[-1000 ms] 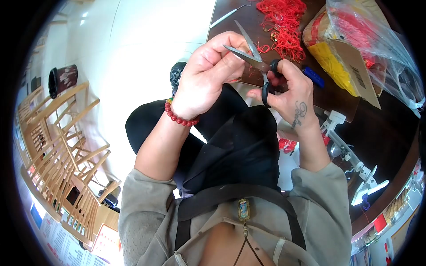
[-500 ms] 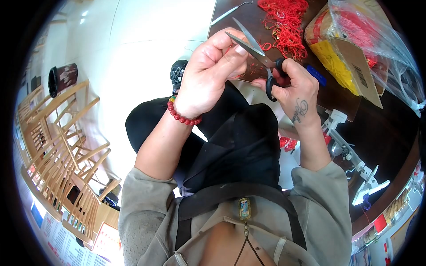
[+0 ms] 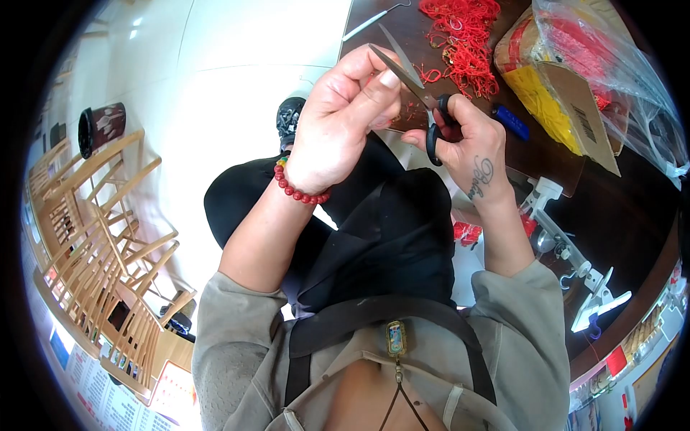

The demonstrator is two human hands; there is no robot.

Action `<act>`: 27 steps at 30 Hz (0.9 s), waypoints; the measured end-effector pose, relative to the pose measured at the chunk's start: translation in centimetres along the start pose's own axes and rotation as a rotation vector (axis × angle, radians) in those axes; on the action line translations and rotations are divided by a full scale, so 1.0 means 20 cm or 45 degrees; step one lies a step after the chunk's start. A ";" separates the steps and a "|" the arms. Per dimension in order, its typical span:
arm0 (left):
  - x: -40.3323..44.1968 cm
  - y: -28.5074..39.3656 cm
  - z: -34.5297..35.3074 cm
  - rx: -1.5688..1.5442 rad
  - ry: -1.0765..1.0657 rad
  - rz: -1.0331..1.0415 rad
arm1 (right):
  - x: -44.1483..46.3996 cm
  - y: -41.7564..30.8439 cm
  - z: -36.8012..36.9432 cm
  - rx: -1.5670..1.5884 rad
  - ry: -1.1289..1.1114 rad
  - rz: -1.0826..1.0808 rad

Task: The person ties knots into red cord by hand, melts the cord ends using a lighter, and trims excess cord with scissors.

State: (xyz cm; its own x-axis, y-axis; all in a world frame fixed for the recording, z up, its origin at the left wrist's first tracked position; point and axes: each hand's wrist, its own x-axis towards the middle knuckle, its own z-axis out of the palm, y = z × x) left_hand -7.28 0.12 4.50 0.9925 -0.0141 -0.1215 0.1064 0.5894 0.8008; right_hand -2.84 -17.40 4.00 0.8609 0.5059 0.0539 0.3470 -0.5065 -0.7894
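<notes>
1. from my remote seat i place the scissors (image 3: 429, 100) in front of the person, between the two hands and above the near edge of the dark table (image 3: 546, 159).
2. the right hand (image 3: 472, 140) grips them by the black handles (image 3: 433, 146), curled fingers at one loop, thumb at the other; the blades (image 3: 394, 63) stand parted.
3. the left hand (image 3: 336, 118) is closed, thumb against curled fingers; i cannot tell what, if anything, lies in that pinch.
4. the blades cross the left fingertips in my view; touching or just apart, i cannot tell.
5. i judge the scissors light and stiff, smooth along the metal, hardly fragile. i'd take hold at the loops only, keeping skin off the edges.
6. the red cords (image 3: 465, 47), heaped on the table beyond, look soft, limp and easily tangled; i'd pinch a single strand near its end.
</notes>
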 end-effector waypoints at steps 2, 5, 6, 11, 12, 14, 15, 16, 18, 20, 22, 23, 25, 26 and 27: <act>0.00 0.00 0.00 0.012 0.009 0.004 | 0.00 0.00 0.00 -0.015 -0.009 -0.012; 0.00 0.00 0.00 0.037 0.025 0.020 | 0.00 0.01 0.00 -0.041 -0.030 -0.011; 0.00 0.00 0.00 0.052 0.025 0.023 | 0.00 0.02 -0.01 -0.065 -0.043 0.001; 0.00 0.02 0.01 0.028 0.035 -0.034 | 0.00 0.01 -0.02 0.305 -0.082 0.262; -0.01 0.02 -0.01 0.014 0.012 -0.054 | 0.00 0.03 0.00 0.512 -0.042 0.302; -0.01 0.02 -0.02 0.016 -0.017 -0.096 | -0.01 0.01 -0.01 0.952 0.007 0.376; -0.01 0.02 -0.03 0.032 -0.027 -0.118 | -0.01 0.00 0.00 1.020 0.082 0.312; -0.01 0.02 -0.03 0.046 -0.038 -0.140 | -0.01 0.00 0.01 1.085 0.159 0.248; -0.01 0.02 -0.01 0.341 -0.052 -0.120 | -0.02 -0.02 0.02 1.161 0.267 0.161; -0.01 0.02 0.01 0.413 -0.064 -0.168 | -0.02 -0.02 0.04 1.226 0.328 0.125; -0.01 0.03 0.02 0.264 -0.071 -0.290 | -0.05 -0.02 0.03 1.240 0.366 0.113; -0.01 0.03 0.02 0.229 -0.093 -0.297 | -0.07 -0.02 0.03 1.225 0.376 0.116; -0.03 0.02 0.01 0.163 -0.135 -0.314 | -0.11 -0.02 0.02 1.172 0.376 0.105; -0.04 0.02 0.02 0.149 -0.143 -0.333 | -0.14 -0.02 0.02 1.134 0.369 0.091; -0.05 0.03 0.03 0.135 -0.153 -0.353 | -0.17 -0.02 0.01 1.095 0.363 0.078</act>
State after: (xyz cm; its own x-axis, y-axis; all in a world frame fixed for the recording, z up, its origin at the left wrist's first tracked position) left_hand -8.16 0.01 5.40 0.9241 -0.2615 -0.2787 0.3733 0.4623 0.8043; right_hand -5.89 -18.78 4.07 0.9679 0.2450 0.0557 -0.0014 0.2270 -0.9739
